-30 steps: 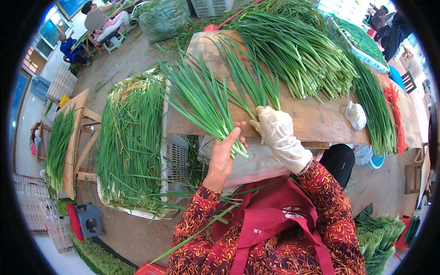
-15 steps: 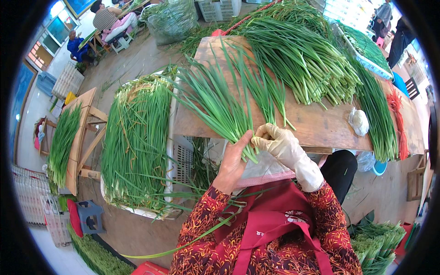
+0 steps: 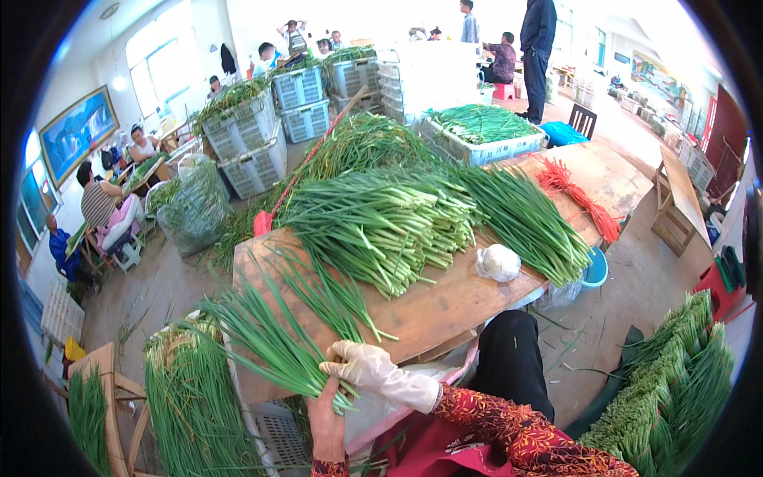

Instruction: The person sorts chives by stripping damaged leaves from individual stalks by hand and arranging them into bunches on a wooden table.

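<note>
A loose bunch of garlic chives (image 3: pixel 270 343) is gripped near its pale stem ends by my bare left hand (image 3: pixel 327 421). My right hand (image 3: pixel 377 374), in a cream glove, has its fingers curled closed against the stems just above the left hand. The bunch's leaf tips point up and left over the edge of the wooden table (image 3: pixel 445 314). A few loose chives (image 3: pixel 338 306) lie on the wood just beyond my hands. Farther back is a large heap of chives (image 3: pixel 381 230), stems toward me.
On the table are a white plastic-wrapped ball (image 3: pixel 498 262), another chive row (image 3: pixel 528 222) and red ties (image 3: pixel 584 199). A crate of chives (image 3: pixel 195 397) stands left; bundled chives (image 3: pixel 668 397) lie right. Beyond are stacked crates (image 3: pixel 306 119), a blue basin (image 3: pixel 596 269) and several people.
My view has lifted and swung right, bringing the room's far side into sight. Both hands remain together at the stems of the same bunch.
</note>
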Demonstrator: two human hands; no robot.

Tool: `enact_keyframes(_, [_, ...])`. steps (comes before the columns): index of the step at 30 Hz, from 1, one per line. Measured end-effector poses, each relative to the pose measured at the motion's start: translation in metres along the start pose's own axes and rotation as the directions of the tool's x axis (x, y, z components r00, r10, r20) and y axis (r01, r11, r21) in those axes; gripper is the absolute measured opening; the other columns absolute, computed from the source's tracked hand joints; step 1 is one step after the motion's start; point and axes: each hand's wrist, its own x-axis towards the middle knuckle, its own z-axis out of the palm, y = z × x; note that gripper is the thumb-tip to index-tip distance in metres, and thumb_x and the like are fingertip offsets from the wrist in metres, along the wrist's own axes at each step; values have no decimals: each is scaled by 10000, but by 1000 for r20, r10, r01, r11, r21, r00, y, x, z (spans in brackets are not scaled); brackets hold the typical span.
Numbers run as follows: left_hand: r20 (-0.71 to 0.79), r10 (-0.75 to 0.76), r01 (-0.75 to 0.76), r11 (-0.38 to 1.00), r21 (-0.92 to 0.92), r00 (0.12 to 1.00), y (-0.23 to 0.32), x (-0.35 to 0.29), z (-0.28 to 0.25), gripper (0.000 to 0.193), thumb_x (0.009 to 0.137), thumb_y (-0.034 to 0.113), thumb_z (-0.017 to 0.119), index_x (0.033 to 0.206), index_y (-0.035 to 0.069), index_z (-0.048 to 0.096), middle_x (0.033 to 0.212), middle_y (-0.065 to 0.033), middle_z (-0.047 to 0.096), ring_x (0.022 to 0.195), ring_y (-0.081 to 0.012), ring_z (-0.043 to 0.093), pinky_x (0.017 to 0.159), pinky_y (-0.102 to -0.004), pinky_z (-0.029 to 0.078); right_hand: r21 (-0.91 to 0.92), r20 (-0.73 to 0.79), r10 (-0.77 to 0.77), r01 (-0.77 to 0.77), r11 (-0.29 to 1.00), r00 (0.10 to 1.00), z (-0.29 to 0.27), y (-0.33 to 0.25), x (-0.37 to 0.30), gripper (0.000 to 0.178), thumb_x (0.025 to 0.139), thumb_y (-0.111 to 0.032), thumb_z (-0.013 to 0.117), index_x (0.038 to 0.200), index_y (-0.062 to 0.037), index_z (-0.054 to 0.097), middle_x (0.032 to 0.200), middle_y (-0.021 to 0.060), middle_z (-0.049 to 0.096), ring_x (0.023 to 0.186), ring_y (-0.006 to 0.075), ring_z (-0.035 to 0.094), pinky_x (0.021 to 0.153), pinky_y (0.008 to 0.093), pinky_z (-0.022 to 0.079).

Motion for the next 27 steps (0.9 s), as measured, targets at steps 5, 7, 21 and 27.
enact_keyframes(5, [-119,32,-32,999,5,992,-1,1,-6,212,775,65,537,981,47,491,824,-20,533,672,-130,526,537,-255,424,-7,-81,-66,65,998,995,2,0,-5,304,768,-363,553,818,-63,530,665,87,555,627,209,549,588,295,426])
enact_keyframes(7, [-124,-6,-1,999,-53,992,4,-2,-1,208,776,71,537,979,49,495,824,-22,534,680,-131,528,543,-260,428,251,23,45,-49,967,999,-2,-5,-8,226,782,-280,566,818,-59,535,649,37,553,620,119,532,572,252,420])
enact_keyframes(21, [108,251,-235,962,-143,962,97,14,-39,241,779,194,578,975,63,528,841,-14,572,708,-89,541,521,-229,455,-238,723,-137,431,870,677,16,0,-64,307,764,-320,547,989,-112,562,890,131,584,865,259,556,767,315,430])
enact_keyframes(27, [27,359,-358,933,-20,933,83,-8,-15,194,810,157,528,967,46,505,859,-75,573,761,-152,556,585,-261,486,48,234,-122,114,992,965,-25,-32,-24,344,778,-361,521,950,-66,557,824,131,592,789,273,565,717,316,435])
